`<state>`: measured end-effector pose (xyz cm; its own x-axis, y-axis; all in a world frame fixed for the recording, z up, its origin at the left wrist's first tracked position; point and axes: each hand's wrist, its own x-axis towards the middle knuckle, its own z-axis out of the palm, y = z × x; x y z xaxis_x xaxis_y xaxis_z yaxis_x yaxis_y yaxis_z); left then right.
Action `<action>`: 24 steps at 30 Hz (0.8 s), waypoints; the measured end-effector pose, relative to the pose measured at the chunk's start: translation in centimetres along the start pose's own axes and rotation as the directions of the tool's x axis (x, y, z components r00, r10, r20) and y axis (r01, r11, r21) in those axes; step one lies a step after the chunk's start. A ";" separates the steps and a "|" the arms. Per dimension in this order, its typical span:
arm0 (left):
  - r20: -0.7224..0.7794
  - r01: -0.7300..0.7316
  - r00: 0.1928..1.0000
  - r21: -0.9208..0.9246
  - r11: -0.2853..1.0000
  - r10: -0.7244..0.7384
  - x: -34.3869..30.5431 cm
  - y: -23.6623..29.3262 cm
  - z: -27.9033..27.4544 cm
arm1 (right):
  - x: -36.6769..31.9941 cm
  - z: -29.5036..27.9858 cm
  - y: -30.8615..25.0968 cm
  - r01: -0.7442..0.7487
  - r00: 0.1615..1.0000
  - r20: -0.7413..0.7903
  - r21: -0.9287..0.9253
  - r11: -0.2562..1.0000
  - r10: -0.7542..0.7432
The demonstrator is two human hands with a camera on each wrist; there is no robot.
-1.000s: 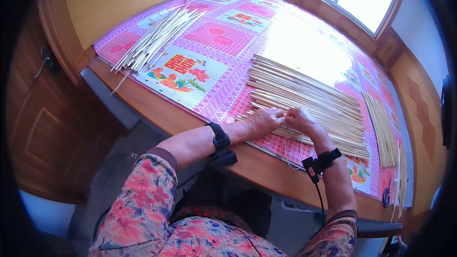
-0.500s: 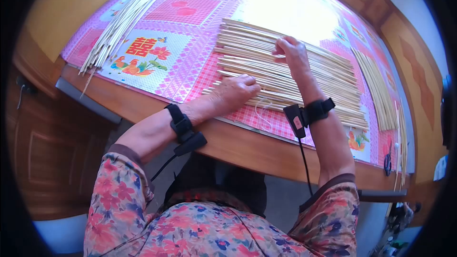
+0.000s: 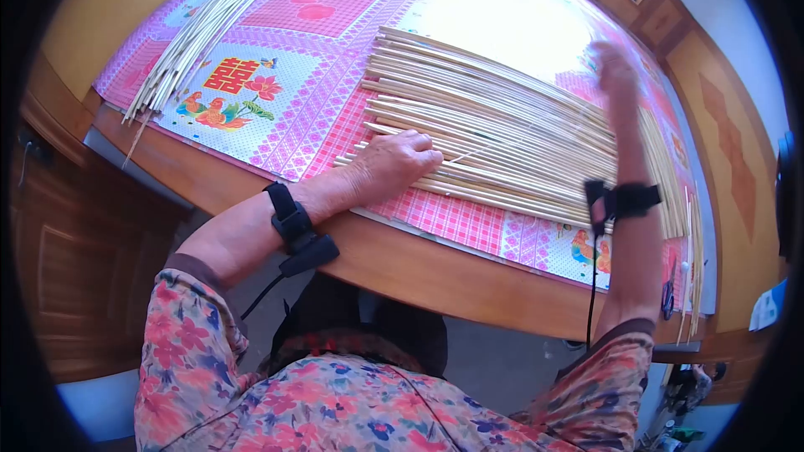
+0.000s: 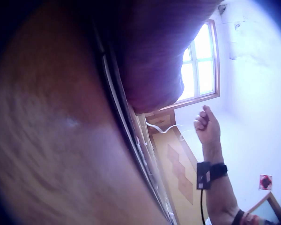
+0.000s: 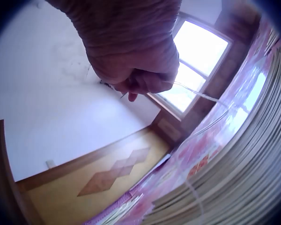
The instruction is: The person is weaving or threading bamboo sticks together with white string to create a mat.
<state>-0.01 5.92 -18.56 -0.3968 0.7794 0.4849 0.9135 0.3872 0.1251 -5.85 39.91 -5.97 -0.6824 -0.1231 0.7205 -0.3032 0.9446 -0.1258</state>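
Many pale thin sticks [image 3: 502,134] lie side by side in a mat-like row. At the near left part of the row, the left hand [image 3: 394,167] has its fingers curled over sticks, their tips hidden. The right hand [image 3: 618,79] is raised above the right part, blurred in the head view. In the right wrist view, this hand [image 5: 136,61] pinches a white thread [image 5: 196,91], and a thin pointed end shows below its fingers. The thread [image 4: 157,127] runs out beside the left hand [image 4: 154,56] in the left wrist view.
A loose bundle of white sticks [image 3: 197,38] lies at the table's left. More sticks [image 3: 666,172] lie right of the row, with dark-handled scissors [image 3: 667,300] near the front right corner. A patterned cloth [image 3: 314,12] covers the wooden-edged table [image 3: 469,289].
The right hand has moved from beside the left hand up and far to the right, drawing the thread out. The left hand remains at the near sticks. The head view has shifted.
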 end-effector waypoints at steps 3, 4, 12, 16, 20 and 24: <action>-0.006 0.016 1.000 0.033 0.999 -0.016 0.1 0.0 0.3 | -6.1 3.2 -9.9 -0.386 0.784 0.621 0.517 0.764 -0.024; -0.005 0.017 1.000 0.028 0.999 -0.017 0.1 -0.1 0.3 | -7.2 3.4 -11.4 -0.398 0.680 0.733 0.377 0.837 -0.006; -0.020 -0.003 1.000 0.081 0.997 0.005 0.3 -0.1 0.1 | -10.1 4.9 -12.6 0.029 0.729 0.643 0.316 0.948 -0.236; -0.056 -0.017 0.998 0.127 0.992 0.024 0.1 -0.1 0.4 | -10.0 5.0 -12.9 0.101 0.735 0.626 0.281 0.954 -0.262; -0.041 -0.019 0.999 0.123 0.992 0.024 0.1 0.0 0.5 | -9.9 5.1 -13.0 0.162 0.728 0.631 0.224 0.961 -0.269; -0.115 0.015 0.993 0.096 0.995 -0.004 -0.2 0.4 0.9 | -10.1 5.4 -13.3 0.138 0.808 0.552 0.161 0.977 -0.205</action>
<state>0.37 6.39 -19.35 -0.3878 0.7161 0.5804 0.8944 0.4445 0.0493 1.45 26.98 -15.29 -0.8562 -0.4614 0.2323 -0.4979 0.8570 -0.1330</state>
